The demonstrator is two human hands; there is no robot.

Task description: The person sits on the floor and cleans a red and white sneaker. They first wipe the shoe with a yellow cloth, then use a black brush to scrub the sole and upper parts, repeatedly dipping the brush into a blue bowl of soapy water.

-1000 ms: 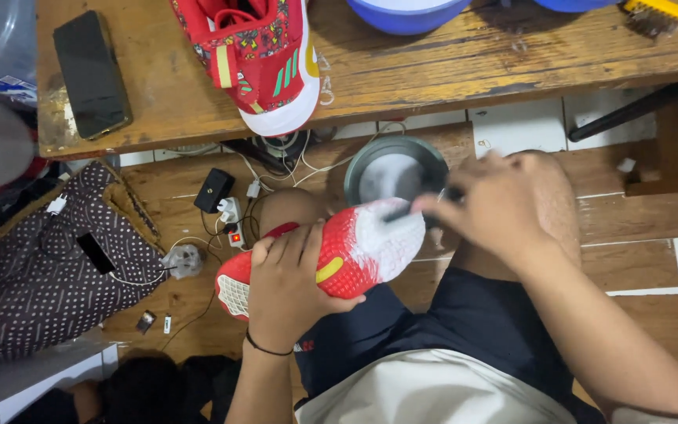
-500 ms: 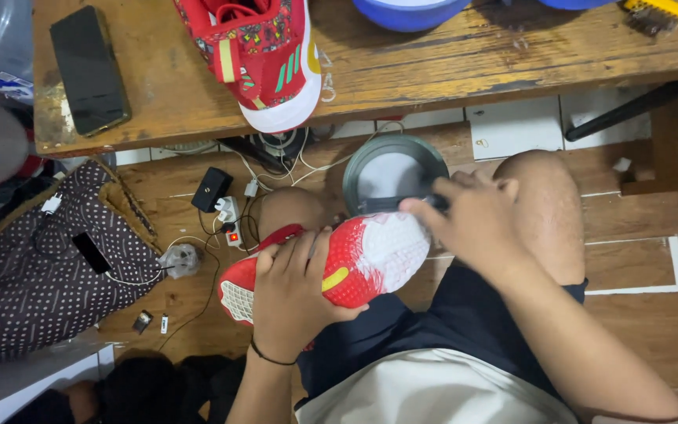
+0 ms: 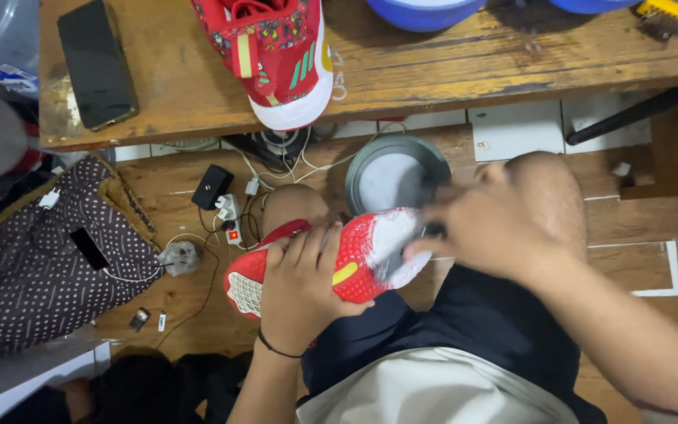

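Left hand (image 3: pixel 301 286) clenched around red shoe (image 3: pixel 331 263), sole up. Right hand (image 3: pixel 476 228), blurred, grips a dark tool on the sole; grey bowl (image 3: pixel 394 177) at 12 o'clock

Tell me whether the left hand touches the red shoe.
Touching: the head view shows the left hand wrapped over the red shoe, fingers pressed on its sole.

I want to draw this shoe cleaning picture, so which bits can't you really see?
Head view, the only one:
- Right hand: blurred, so whatever tool it grips can't be told.
- Red shoe on the lap: its middle is covered by the left hand, its end by white foam.
- Blue bowl and yellow brush: cut off by the top edge.
- Grey basin: partly behind the right hand.
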